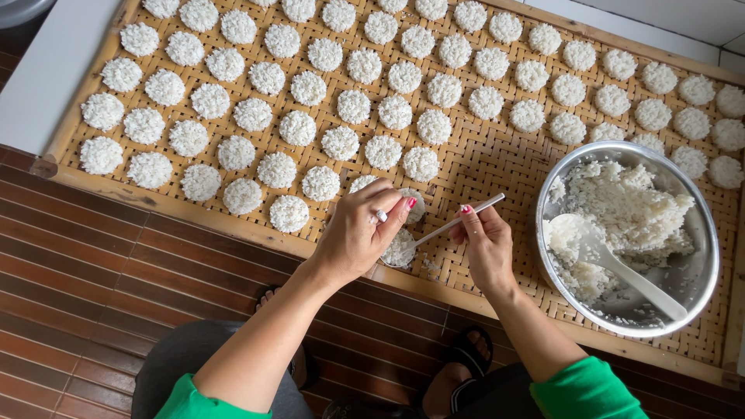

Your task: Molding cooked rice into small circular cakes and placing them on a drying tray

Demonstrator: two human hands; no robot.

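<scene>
Your left hand (361,229) pinches a small ring mould (410,208); your right hand (485,240) grips the spoon (434,234), packing rice; next, probably lift the mould cleanly.

Steel bowl (702,233), white rice paddle (621,268)

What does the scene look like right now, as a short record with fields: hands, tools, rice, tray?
left hand: left hand presses on a small ring of rice at the near edge of the tray
right hand: right hand holds a thin spoon, its tip at the ring
tray: woven bamboo tray, wooden frame
rice cakes: rows of round white rice cakes across the tray
bowl: metal bowl on the tray's right side, holding cooked rice and a white ladle
</scene>
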